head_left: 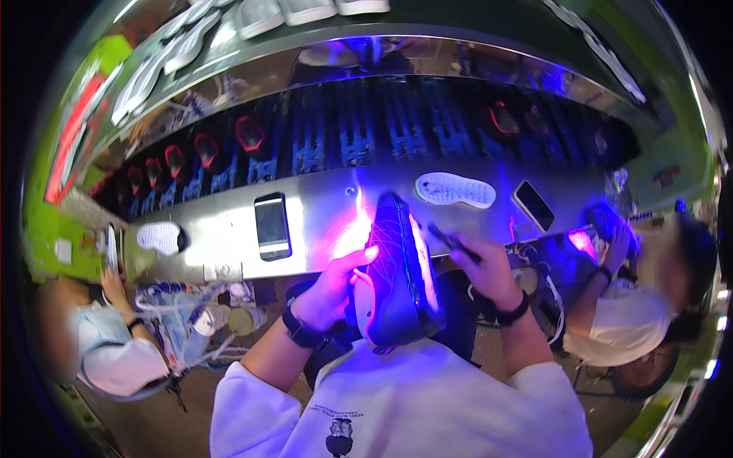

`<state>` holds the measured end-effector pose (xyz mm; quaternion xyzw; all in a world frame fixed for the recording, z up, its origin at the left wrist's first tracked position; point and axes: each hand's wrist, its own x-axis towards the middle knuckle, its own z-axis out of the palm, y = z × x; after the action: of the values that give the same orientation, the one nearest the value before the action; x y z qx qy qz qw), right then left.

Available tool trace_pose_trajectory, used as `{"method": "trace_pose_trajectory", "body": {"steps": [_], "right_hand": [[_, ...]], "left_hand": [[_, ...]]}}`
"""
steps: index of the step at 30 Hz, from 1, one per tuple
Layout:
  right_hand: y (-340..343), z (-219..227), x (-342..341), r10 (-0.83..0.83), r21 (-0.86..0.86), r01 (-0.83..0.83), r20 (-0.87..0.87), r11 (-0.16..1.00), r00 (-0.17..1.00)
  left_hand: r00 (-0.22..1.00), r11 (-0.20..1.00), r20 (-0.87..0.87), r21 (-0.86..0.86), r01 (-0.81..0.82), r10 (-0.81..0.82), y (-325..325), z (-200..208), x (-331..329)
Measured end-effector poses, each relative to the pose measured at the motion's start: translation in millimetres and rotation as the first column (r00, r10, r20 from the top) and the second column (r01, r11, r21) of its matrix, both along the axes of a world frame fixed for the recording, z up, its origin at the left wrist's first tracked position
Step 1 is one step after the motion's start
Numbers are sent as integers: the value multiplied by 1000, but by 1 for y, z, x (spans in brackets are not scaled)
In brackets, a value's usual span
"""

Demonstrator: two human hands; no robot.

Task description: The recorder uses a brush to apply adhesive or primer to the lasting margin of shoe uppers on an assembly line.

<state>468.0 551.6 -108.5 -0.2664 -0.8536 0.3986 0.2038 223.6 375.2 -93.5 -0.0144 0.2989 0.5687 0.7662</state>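
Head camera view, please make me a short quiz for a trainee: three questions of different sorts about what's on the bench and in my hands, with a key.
1. Multiple choice: where is the slim dark tool held? A) left, B) right, C) neither.
2. True or false: both phones on the metal bench lie left of the shoe.
3. Short answer: what lies on the bench between the shoe and the right-hand phone?

Key:
1: B, in the right hand; the left hand holds the shoe.
2: False; one lies on each side.
3: A white sole.
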Motion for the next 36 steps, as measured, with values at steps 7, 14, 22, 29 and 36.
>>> {"method": "trace_pose_trajectory", "body": {"steps": [7,14,22,29,36], "right_hand": [[-9,10,-19,-225,-107,209,-160,972,961],[-32,-25,32,9,-219,2,48,976,999],[-2,-60,84,-311,-535,351,166,768,936],[-7,-71,92,-381,-495,419,181,761,906],[-1,-77,92,-451,-471,561,335,680,827]], "left_hand": [[802,964,-596,228,138,26,44,20,-14],[576,992,-812,124,14,93,57,3,-55],[-172,888,-871,-448,-102,-460,171,-47,-207],[-541,805,-602,-365,-467,-587,227,-168,-321],[-615,774,-470,-398,-491,-632,216,-120,-297]]}}
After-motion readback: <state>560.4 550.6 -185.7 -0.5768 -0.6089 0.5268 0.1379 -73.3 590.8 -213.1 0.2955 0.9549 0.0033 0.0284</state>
